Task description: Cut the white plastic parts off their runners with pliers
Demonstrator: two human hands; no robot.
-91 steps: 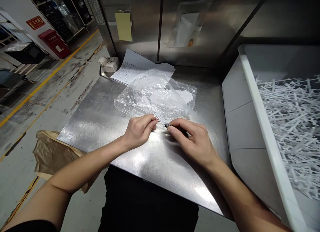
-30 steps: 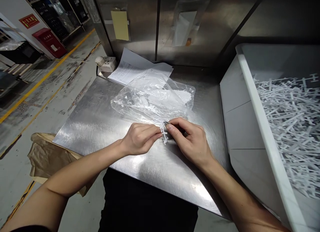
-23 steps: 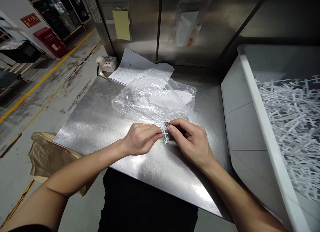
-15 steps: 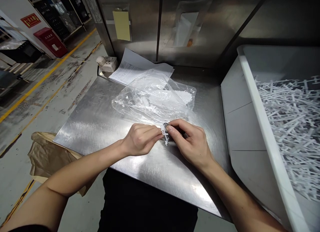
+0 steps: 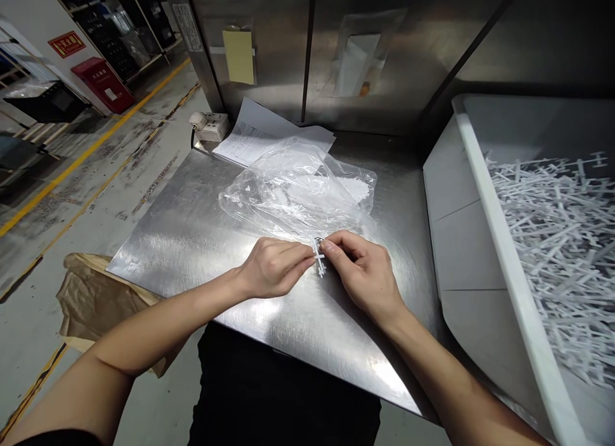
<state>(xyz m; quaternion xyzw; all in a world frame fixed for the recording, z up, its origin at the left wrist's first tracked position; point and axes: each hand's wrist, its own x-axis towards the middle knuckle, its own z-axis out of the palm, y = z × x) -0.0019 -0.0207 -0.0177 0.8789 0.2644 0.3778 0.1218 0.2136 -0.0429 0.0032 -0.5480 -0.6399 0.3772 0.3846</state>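
My left hand (image 5: 276, 266) is closed, its fingertips pinching a small white branched plastic piece (image 5: 321, 264) like a sprue. Right beside it, my right hand (image 5: 365, 270) has thumb and forefinger pressed together on a small dark, shiny thing (image 5: 318, 240) at the upper end of the piece. Most of that thing is covered by the fingers, so its kind does not show. Both hands hover over the metal table (image 5: 192, 241). Just beyond them lies a clear plastic bag (image 5: 288, 189) with small white parts in it.
At the right stands a big white tub (image 5: 500, 234) heaped with white plastic sprues (image 5: 567, 254). Printed papers (image 5: 259, 135) and a power socket block (image 5: 213, 127) lie at the table's back. A brown paper bag (image 5: 93, 298) is on the left, below table level.
The view has shifted slightly. Both hands keep their pinch close together, and the lower end of the white piece has turned a little.
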